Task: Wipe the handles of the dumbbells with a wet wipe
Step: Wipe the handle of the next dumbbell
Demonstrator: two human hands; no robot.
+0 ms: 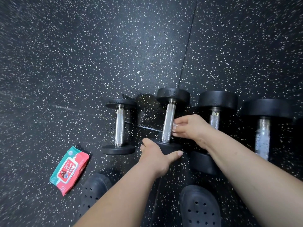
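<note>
While the left hand (155, 155) gripped the near head of the second dumbbell (168, 119), the right hand (191, 126) curled at its handle, pinching what looked like a wet wipe (174, 126), mostly hidden.

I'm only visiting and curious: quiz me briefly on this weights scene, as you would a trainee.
1. True or false: the red and teal wipes pack lies on the speckled black rubber floor, left of the dumbbells.
2. How many black-headed, steel-handled dumbbells show? A two, B four, C six.
3. Fill in: the left hand grips the second-from-left dumbbell by its near black ____.
Key: 1 true; 2 B; 3 head.
</note>
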